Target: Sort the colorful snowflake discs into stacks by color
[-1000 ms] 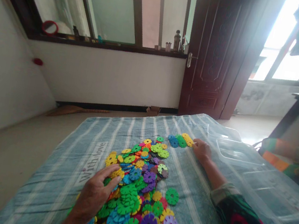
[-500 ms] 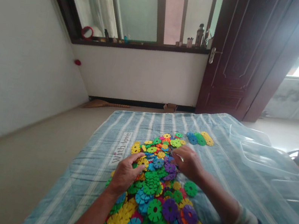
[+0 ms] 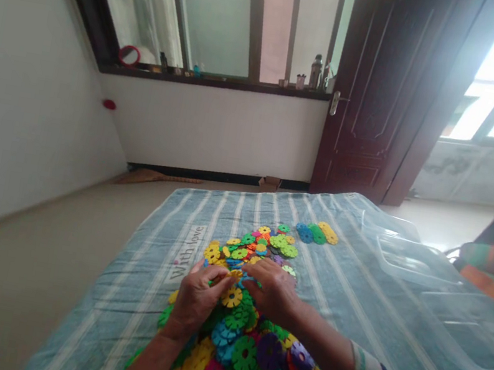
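Colourful notched plastic discs (image 3: 244, 354) lie in a long pile on a striped blue bed cover (image 3: 125, 291). Over the pile's left side, my left hand (image 3: 195, 299) has thumb and forefinger pinched at the edge of a small yellow disc (image 3: 235, 275). My right hand (image 3: 270, 287) is close by on the right, fingers bent over the discs; what its fingertips touch is hidden. Beyond the hands, short overlapping rows of blue (image 3: 304, 232), green (image 3: 317, 233) and yellow discs (image 3: 328, 233) lie apart from the pile.
Clear plastic containers (image 3: 418, 262) and a transparent lid (image 3: 478, 331) rest on the right of the bed. Orange and green fabric (image 3: 481, 281) is at the far right. A brown door (image 3: 374, 105) and a window ledge (image 3: 226, 82) stand behind the bed.
My right hand has moved left and nearer, beside my left hand. My left thumb and forefinger have closed together at a yellow disc. The view has shifted slightly.
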